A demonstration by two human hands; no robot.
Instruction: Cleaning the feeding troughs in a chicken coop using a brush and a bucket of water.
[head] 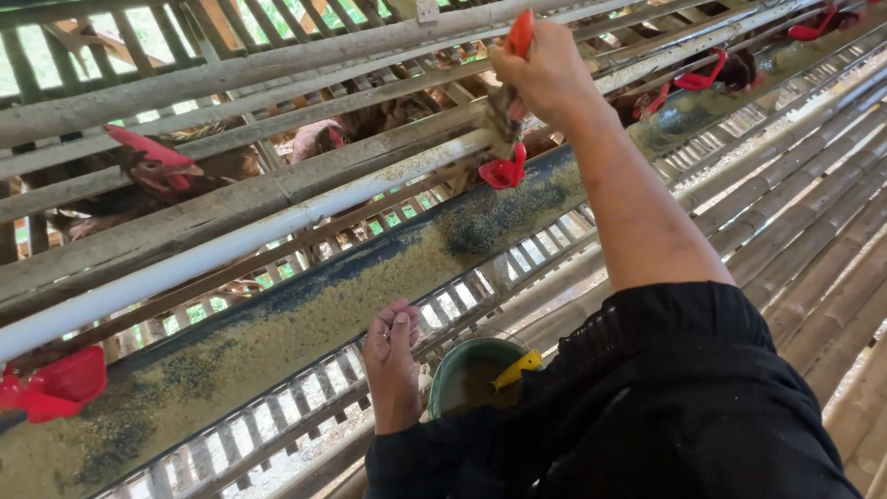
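Feed trough [305, 323] runs along the cage front, and our hands are working above and beside it.
Down at the left, our left hand [393, 365] rests on the wire ledge just below the trough, fingers [404, 325] loosely together, holding nothing, with the green bucket [462, 374] just beside it. Up to the right, our right hand [545, 74] has its fingers closed on the red drinker [505, 171] fitting at the white pipe [231, 245]; a steady, gentle grip seems best here.

poultry farm: caged hens [152, 171], long feed trough [305, 314], bamboo slat floor [813, 231].
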